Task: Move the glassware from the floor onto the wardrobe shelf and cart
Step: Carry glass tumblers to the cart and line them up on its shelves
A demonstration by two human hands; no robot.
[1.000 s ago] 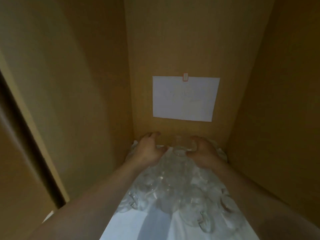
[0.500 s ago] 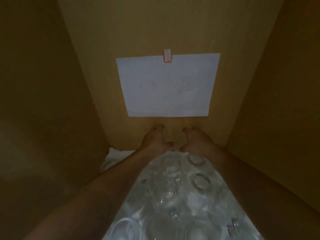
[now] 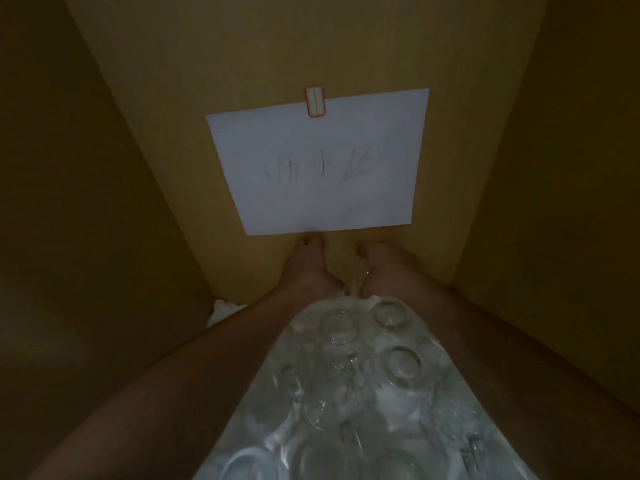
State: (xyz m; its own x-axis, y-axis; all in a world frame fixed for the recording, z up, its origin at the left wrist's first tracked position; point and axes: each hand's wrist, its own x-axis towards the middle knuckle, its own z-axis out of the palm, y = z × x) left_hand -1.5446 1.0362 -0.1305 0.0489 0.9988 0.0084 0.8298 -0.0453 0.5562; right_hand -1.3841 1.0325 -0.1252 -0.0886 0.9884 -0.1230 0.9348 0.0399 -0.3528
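We're deep in the wardrobe, left hand (image 3: pixel 306 268) and right hand (image 3: pixel 382 268) cupping a barely visible clear glass (image 3: pixel 353 285) at the back of the white-lined shelf (image 3: pixel 221 311); next, we'd judge, release gently.

We find one written sign: a white sheet of paper (image 3: pixel 320 164) on the wardrobe's back panel (image 3: pixel 263 46), held by a red-edged sticker (image 3: pixel 315 101). It bears faint handwritten characters in pencil, too pale for us to read.

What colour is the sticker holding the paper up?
White with a red border, seen in the head view.
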